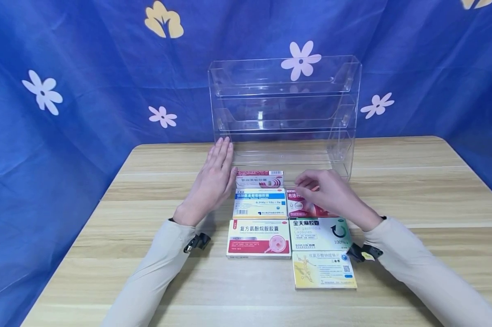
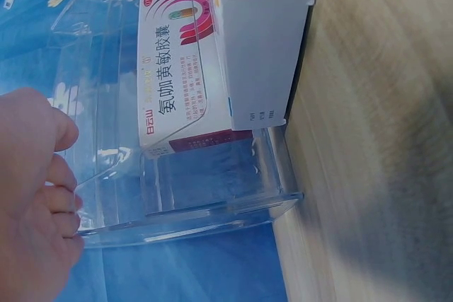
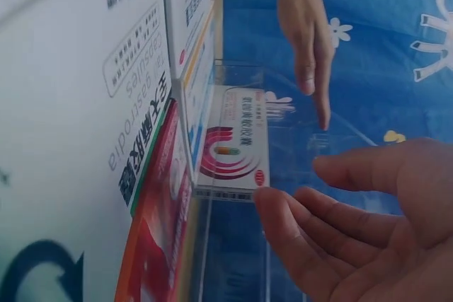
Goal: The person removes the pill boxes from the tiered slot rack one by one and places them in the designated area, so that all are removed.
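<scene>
My left hand [image 1: 212, 184] reaches to the left side of a transparent tiered rack [image 1: 284, 128], its fingers extended along that side panel. A white and dark-red capsule box [image 1: 259, 181] stands upright in the lowest tier, toward its left end; the left wrist view shows the box [image 2: 177, 68] through the plastic. To the right of that box hovers my right hand [image 1: 332, 190], above a red medicine box [image 1: 301, 206] that it partly covers. In the right wrist view the right hand [image 3: 361, 224] has loosely bent fingers, nothing between them, close to the capsule box [image 3: 233, 139].
Before the rack lie more medicine boxes: a blue-and-white one [image 1: 258, 204], a white-and-red one [image 1: 258, 236], a green-and-white one [image 1: 319, 234] and a yellow-and-white one [image 1: 325, 272]. They rest on a wooden table [image 1: 148, 263]. A blue floral curtain [image 1: 107, 68] hangs behind.
</scene>
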A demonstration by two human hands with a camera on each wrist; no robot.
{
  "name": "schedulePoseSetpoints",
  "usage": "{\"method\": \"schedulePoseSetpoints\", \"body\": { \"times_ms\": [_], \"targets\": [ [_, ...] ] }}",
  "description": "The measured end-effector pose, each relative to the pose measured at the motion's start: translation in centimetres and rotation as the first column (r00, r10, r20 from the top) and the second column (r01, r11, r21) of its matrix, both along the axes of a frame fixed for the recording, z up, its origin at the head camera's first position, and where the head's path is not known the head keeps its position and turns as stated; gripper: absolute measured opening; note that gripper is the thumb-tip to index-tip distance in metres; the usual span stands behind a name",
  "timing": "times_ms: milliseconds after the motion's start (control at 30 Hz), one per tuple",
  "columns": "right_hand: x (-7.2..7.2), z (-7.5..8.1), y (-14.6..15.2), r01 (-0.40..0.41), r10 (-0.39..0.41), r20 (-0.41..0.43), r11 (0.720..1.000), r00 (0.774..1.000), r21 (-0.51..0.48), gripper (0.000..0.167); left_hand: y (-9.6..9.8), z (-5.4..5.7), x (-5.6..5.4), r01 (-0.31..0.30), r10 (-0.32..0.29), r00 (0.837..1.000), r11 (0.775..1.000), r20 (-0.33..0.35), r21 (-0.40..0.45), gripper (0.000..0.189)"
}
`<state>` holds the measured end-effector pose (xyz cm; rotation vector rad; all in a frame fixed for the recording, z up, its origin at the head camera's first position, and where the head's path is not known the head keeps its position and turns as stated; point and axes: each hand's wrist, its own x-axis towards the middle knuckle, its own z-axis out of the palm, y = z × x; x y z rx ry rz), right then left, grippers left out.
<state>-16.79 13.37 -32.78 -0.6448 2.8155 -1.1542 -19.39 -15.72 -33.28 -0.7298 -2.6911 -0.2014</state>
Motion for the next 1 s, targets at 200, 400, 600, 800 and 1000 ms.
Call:
{"method": "schedulePoseSetpoints", "body": {
  "times_ms": [200, 400, 600, 800, 1000],
  "targets": [
    [-1.6, -0.3, -1.6, 0.031, -0.031, 0.005, 0.999, 1.0, -0.028, 0.029, 0.0, 0.1, 0.1, -0.001, 0.001, 1.0, 1.0, 0.006, -0.005, 0.058],
    [-3.0, -0.7, -2.8, 0.036, -0.036, 0.0, 0.998, 0.999, -0.053, 0.035, 0.1, 0.0, 0.1, 0.0, 0.0, 1.0, 1.0, -0.003, -0.006, 0.058],
    [-3.7, -1.4, -3.4, 0.046, -0.047, -0.006, 0.998, 0.999, -0.05, 0.035, 0.2, 0.1, 0.1, 0.004, -0.004, 1.0, 1.0, 0.002, -0.008, 0.058],
    [-4.1, -1.9, -3.6, 0.046, -0.047, -0.017, 0.997, 0.999, -0.054, 0.032, 0.2, 0.1, 0.1, 0.002, -0.002, 1.0, 1.0, -0.008, -0.013, 0.058],
    [-4.4, -2.0, -3.9, 0.046, -0.047, -0.027, 0.998, 0.999, -0.05, 0.022, 0.1, 0.1, 0.1, 0.0, 0.0, 1.0, 1.0, -0.019, -0.01, 0.058]
  ]
}}
